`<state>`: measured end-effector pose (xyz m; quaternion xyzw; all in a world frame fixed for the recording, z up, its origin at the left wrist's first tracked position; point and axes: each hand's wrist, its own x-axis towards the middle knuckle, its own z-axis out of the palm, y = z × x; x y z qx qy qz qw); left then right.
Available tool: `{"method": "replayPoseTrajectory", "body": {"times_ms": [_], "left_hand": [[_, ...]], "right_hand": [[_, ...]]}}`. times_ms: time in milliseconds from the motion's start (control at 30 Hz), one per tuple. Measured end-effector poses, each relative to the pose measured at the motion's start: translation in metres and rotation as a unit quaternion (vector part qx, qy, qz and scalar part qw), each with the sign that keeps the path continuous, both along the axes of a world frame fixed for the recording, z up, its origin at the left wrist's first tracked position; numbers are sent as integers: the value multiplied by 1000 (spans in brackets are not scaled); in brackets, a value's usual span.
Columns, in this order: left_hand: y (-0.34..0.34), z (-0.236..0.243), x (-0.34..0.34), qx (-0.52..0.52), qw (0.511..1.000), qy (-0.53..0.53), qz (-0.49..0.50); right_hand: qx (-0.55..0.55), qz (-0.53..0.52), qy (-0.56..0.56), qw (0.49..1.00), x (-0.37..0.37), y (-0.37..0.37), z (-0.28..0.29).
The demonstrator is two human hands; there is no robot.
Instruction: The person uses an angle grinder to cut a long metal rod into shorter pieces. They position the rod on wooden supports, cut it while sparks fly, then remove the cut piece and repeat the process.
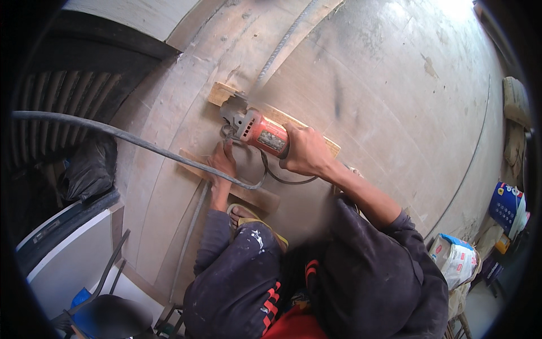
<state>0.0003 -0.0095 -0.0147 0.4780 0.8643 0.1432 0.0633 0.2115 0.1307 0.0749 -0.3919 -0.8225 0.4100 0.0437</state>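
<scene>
My right hand (305,150) grips a red angle grinder (265,135), its grey head (231,113) near the upper end of a wooden board (322,144). My left hand (222,161) is closed just below the grinder head, fingertips at a small looped metal piece (227,133); exactly what it grips is unclear. A ribbed steel bar (276,51) runs from the top toward the grinder head. A second wooden board (257,200) lies by my left hand. A thick grey line (113,130), bar or hose, crosses from the left and bends near my left wrist; a dark cord (299,182) loops below the grinder.
The tiled floor (395,113) extends right. At left are a dark slatted panel (79,113), a black bag (90,169) and a white panel (73,248). Bags and packages (454,260) line the right edge. My sandalled foot (243,217) is beside the boards.
</scene>
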Motion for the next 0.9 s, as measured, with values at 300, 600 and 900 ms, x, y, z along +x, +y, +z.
{"method": "replayPoseTrajectory", "body": {"times_ms": [300,600,900], "left_hand": [[4,5,-12,-32,999,-29,-26],[3,1,-14,-52,998,-37,-14],[3,1,-16,-70,997,-20,3]], "right_hand": [[-2,-11,9,1000,-7,9,-14],[-11,-17,-15,1000,-8,9,-13],[-11,-14,-26,1000,-12,10,-16]]}}
